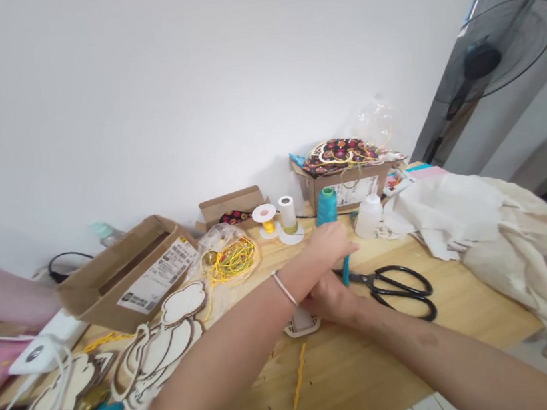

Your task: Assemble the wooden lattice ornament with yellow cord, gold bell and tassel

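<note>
Teal cord (346, 271) pokes out from under the person's left hand (330, 244) and runs nearly straight down the view, ending just beside the blades of the black-handled scissors (395, 290). Its long axis sits roughly front to back, and the left hand is the nearer one, curled right over its upper end. That grip looks closed on the cord, though the fingers block most of the view, so that's a fair guess rather than a sure thing. Right hand (329, 298) sits just below and touches the left, knuckles up, a bit to the side of the cord. Its fingers are tucked out of sight, so no telling if that grip is wide, narrow or holding anything. A cone of teal thread (326, 206) stands just beyond the left hand, same colour as the cord. A small white plastic piece (302, 322) lies by the right hand on the wooden surface (355, 369). Over to the left there's a cardboard box (132, 277) and some wooden cutouts (156, 351), with a tangle of yellow cord (231, 262) between them and the hands. A white bottle (369, 216) and crumpled cloth (506, 248) sit on the right.
</note>
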The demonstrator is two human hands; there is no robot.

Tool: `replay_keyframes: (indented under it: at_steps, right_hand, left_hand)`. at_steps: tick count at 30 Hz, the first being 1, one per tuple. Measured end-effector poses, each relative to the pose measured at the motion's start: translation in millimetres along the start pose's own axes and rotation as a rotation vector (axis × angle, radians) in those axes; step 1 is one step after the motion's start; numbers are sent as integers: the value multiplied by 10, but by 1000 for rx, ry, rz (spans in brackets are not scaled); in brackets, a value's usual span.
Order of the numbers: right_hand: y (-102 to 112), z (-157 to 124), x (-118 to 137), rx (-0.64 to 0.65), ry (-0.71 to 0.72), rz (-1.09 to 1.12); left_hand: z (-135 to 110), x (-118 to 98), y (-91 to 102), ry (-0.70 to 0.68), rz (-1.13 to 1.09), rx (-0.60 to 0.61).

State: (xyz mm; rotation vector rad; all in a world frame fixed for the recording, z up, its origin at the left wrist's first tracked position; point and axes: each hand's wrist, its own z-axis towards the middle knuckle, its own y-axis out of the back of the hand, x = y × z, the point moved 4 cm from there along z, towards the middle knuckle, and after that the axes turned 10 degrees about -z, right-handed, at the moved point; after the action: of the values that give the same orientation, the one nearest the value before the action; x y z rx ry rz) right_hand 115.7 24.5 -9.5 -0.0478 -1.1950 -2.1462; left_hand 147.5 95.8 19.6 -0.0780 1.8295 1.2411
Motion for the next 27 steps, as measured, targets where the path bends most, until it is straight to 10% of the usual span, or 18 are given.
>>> replay_keyframes:
  at_steps: [10,16,20,27]
  right_hand:
    - [33,59,55,-5,57,104]
    - [-12,-2,22,47,137,139]
    - [-13,-23,27,16,104,162]
    - [67,44,200,-9,190,119]
  left_hand:
    - [4,-127,-2,3,159,201]
    - [-628,-387,800,-126,-235,27]
    - [-1199,119,1142,-67,-494,-162]
    - [-1660,1251,606,230,-787,-376]
